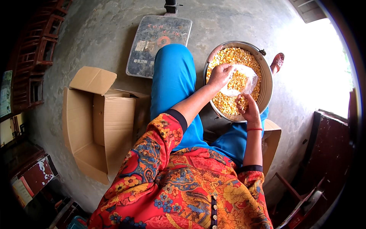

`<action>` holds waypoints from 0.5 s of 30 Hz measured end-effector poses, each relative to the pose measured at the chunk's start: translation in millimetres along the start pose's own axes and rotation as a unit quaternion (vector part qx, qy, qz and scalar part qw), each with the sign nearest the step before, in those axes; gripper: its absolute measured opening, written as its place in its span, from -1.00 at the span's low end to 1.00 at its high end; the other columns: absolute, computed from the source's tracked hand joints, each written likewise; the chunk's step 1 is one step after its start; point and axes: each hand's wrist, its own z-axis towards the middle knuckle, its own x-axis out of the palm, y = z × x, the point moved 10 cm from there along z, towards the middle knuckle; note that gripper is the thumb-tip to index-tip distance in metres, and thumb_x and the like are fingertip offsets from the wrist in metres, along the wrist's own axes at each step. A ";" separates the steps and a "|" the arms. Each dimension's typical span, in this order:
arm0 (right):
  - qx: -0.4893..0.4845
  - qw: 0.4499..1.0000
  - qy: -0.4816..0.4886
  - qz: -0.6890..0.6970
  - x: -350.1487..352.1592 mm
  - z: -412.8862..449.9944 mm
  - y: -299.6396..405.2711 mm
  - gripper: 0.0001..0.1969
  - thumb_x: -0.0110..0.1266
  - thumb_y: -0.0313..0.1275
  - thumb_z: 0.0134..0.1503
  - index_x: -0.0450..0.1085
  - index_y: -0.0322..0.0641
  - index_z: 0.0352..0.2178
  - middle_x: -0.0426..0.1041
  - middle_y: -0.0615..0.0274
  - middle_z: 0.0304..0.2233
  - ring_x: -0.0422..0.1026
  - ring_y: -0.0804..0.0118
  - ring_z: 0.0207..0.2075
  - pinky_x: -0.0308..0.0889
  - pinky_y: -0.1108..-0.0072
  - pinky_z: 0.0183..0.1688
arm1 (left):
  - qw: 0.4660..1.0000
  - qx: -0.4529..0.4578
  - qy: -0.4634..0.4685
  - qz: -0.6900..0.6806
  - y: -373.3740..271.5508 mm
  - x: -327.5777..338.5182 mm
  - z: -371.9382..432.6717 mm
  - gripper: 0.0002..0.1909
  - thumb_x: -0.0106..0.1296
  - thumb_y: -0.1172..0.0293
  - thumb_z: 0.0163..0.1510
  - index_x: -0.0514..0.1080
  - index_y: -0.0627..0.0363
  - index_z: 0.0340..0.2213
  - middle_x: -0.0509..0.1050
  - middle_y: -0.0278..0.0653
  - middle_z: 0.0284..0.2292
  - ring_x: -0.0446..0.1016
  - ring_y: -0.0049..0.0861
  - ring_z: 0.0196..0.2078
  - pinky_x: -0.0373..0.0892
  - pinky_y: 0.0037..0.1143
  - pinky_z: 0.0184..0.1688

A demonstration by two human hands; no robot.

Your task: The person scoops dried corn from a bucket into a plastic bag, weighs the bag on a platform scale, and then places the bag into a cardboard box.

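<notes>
A round metal bucket (266,94) with a wire handle stands between my legs and holds loose yellow corn kernels (224,104). Over the kernels, my left hand (221,75) pinches the rim of a clear plastic bag (251,75), whose mouth is spread and which has corn kernels inside. My right hand (248,108), with a red cord at the wrist, is cupped around some corn kernels near the bag's lower edge, above the near side of the bucket.
An open cardboard box (118,126) lies at the left. Beyond my left knee is a flat platform scale (143,48) on the concrete floor. Another cardboard box (271,140) is beside my right leg. Dark red wooden furniture (328,148) stands at the right, with more at the far left.
</notes>
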 end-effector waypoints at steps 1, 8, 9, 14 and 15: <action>-0.010 0.999 0.017 0.028 -2.6 2.5 5.3 -0.76 -0.25 -0.29 0.03 0.26 -0.26 -0.47 0.31 0.22 -0.57 0.26 0.47 -0.65 0.08 0.81 -0.77 | 1.000 -0.004 -0.002 0.004 -0.5 0.3 -0.8 -0.77 -0.12 0.29 0.02 0.38 0.22 -0.44 0.33 -0.46 -0.64 0.25 -0.85 -0.63 0.22 -0.78 -0.61; -0.158 0.985 -0.059 -0.039 29.3 3.7 64.3 -0.62 -0.21 -0.33 0.04 0.15 -0.37 -0.14 0.29 0.09 -0.23 0.31 0.18 -0.18 0.35 0.41 -0.25 | 1.000 -0.018 -0.006 -0.017 7.5 -3.7 -0.3 -0.76 -0.12 0.29 0.02 0.38 0.22 -0.39 0.32 -0.48 -0.64 0.24 -0.86 -0.64 0.19 -0.79 -0.63; -0.176 0.976 -0.085 -0.092 37.8 -7.0 70.7 -0.59 -0.19 -0.33 0.04 0.12 -0.34 -0.10 0.26 0.16 -0.17 0.27 0.26 -0.13 0.32 0.46 -0.24 | 1.000 -0.017 -0.014 0.006 7.5 -6.9 0.3 -0.78 -0.09 0.33 0.00 0.38 0.23 -0.36 0.34 -0.48 -0.62 0.24 -0.86 -0.62 0.20 -0.78 -0.60; -0.225 0.903 -0.140 -0.338 64.2 -44.8 95.7 -0.66 -0.15 -0.37 0.03 0.21 -0.27 -0.15 0.31 0.23 -0.23 0.29 0.42 -0.20 0.20 0.64 -0.20 | 1.000 -0.006 0.007 0.021 -8.4 -1.8 -8.1 -0.73 0.01 0.44 -0.14 0.36 0.27 -0.33 0.40 -0.37 -0.48 0.32 -0.77 -0.46 0.27 -0.71 -0.38; -0.233 0.903 -0.100 -0.346 76.0 -51.5 97.3 -0.70 -0.15 -0.40 0.03 0.24 -0.29 -0.18 0.33 0.24 -0.26 0.30 0.44 -0.23 0.20 0.66 -0.22 | 0.999 0.007 0.009 0.041 -10.6 -2.7 -8.9 -0.71 0.00 0.46 -0.17 0.35 0.29 -0.31 0.41 -0.33 -0.44 0.33 -0.72 -0.40 0.27 -0.69 -0.34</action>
